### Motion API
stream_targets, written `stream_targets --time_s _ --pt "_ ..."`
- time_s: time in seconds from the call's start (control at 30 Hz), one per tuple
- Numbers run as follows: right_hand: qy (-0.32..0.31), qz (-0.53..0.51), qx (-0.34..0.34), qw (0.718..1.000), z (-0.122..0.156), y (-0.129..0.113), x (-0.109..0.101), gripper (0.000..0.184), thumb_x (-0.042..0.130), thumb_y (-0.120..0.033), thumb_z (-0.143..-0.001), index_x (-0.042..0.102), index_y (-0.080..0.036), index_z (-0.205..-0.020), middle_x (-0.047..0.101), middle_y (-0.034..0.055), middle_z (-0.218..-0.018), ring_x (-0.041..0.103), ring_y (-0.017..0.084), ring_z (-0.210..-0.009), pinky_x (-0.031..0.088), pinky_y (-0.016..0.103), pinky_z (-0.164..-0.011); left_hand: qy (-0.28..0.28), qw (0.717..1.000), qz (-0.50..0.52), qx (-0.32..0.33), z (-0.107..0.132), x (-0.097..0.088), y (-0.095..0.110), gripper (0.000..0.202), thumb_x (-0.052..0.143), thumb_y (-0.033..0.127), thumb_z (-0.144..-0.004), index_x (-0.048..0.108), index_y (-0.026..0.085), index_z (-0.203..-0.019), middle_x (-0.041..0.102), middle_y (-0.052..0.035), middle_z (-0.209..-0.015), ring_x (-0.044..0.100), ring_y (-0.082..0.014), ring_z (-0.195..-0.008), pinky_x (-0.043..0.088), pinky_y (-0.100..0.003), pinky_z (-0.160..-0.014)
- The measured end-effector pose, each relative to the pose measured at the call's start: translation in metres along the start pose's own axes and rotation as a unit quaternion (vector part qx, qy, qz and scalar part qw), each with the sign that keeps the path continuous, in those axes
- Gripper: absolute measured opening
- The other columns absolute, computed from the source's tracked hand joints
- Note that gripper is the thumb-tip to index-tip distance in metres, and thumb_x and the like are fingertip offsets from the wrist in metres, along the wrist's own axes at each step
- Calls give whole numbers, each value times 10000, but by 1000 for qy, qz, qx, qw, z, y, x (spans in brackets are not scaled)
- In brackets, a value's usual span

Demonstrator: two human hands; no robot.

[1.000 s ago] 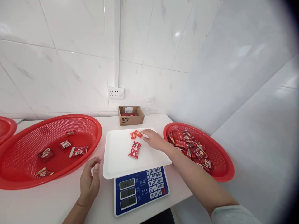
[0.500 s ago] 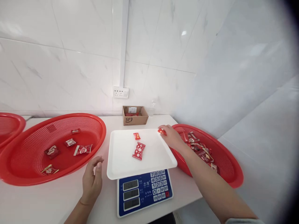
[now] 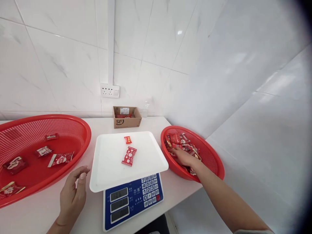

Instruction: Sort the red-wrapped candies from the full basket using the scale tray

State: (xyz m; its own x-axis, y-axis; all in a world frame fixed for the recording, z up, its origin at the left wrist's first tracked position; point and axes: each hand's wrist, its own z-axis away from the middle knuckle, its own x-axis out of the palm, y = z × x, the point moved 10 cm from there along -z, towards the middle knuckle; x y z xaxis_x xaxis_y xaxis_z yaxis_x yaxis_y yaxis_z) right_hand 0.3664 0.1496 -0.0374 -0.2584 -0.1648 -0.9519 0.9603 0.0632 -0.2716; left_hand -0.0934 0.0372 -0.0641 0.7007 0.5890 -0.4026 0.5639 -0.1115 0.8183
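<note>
My right hand (image 3: 184, 157) reaches into the red basket (image 3: 214, 156) on the right, its fingers stretched over the wrapped snack packets (image 3: 186, 141) there. The fingertips are partly hidden, and I see no packet gripped in them. My left hand (image 3: 73, 191) hovers left of the scale, loosely curled, thumb and fingers apart, with nothing in it. Between the hands is a white weighing tray (image 3: 107, 165) on a blue scale (image 3: 134, 201). On the tray lie a small red-and-yellow packet (image 3: 127, 140) and a larger red packet with white dots (image 3: 129, 156).
Another red basket (image 3: 84, 139) stands at the left with several packets spread over its bottom. A small open cardboard box (image 3: 128, 122) with red packets is at the back, beside a clear plastic container (image 3: 145, 109). A wall socket (image 3: 110, 91) is above.
My right hand has moved from the tray's far right corner into the right basket; the small red packet it held is no longer visible in it. The view has turned right.
</note>
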Motion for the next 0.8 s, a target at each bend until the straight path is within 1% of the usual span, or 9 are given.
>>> stream_targets --time_s 0.1,0.17,0.23,0.3,0.43,0.5,0.57,0.67,0.8 --pt "-11 -24 20 999 -7 7 0 440 574 -195 -743 613 -203 -1181 662 118 -1124 654 250 -904 482 352 -782 3 1000 2 -11 -1 -2 0 330 405 476 -841 581 227 -968 676 -68 -935 637 -241 -904 515 -372 -768" --pt "3 -47 34 998 -9 14 -12 461 518 -204 -792 556 -188 -1251 669 122 -1110 645 259 -935 467 379 -828 5 1000 3 -18 -2 -3 0 337 402 484 -834 581 224 -954 679 -66 -919 642 -237 -888 518 -368 -765" --pt "36 -74 49 995 -9 22 -29 494 460 -224 -835 476 -191 -1328 605 125 -1233 604 263 -1043 433 397 -901 2 1000 -1 -23 -2 -3 1 338 400 483 -830 582 224 -947 682 -63 -919 643 -232 -888 521 -359 -761" --pt "70 -105 60 990 -5 27 -44 494 417 -250 -862 445 -201 -1352 530 111 -1330 550 262 -1134 410 398 -945 -4 1000 -5 -23 -2 -2 1 335 404 477 -830 586 224 -954 683 -60 -933 642 -228 -900 522 -348 -761" --pt "129 -173 61 975 3 24 -61 437 342 -312 -900 502 -225 -1297 575 77 -1271 549 242 -1128 421 401 -951 -3 1000 -1 -11 0 -1 3 335 411 473 -831 592 219 -952 686 -59 -921 647 -217 -882 525 -334 -768" --pt "150 -208 46 966 7 12 -66 419 322 -333 -907 529 -250 -1262 604 55 -1221 574 225 -1082 444 401 -928 1 1000 9 -4 0 -2 4 329 414 467 -836 594 215 -945 687 -57 -902 653 -205 -844 530 -318 -746" --pt "159 -241 23 957 10 -8 -70 401 326 -362 -909 543 -274 -1235 602 36 -1215 589 207 -1048 475 380 -888 4 1000 17 5 0 -3 5 319 419 453 -844 599 209 -943 688 -57 -887 657 -193 -810 536 -298 -715" --pt "158 -292 -35 943 18 -51 -70 366 398 -436 -892 578 -275 -1167 597 36 -1210 594 193 -1018 496 339 -843 14 999 21 33 0 -7 10 292 430 418 -854 606 197 -929 688 -54 -848 659 -182 -774 539 -278 -679" --pt "180 -354 -126 909 37 -112 -64 278 532 -437 -835 612 -223 -994 646 43 -993 608 176 -858 505 323 -767 54 994 27 93 4 -20 29 214 423 315 -880 595 192 -912 669 -46 -830 645 -165 -764 533 -270 -686"
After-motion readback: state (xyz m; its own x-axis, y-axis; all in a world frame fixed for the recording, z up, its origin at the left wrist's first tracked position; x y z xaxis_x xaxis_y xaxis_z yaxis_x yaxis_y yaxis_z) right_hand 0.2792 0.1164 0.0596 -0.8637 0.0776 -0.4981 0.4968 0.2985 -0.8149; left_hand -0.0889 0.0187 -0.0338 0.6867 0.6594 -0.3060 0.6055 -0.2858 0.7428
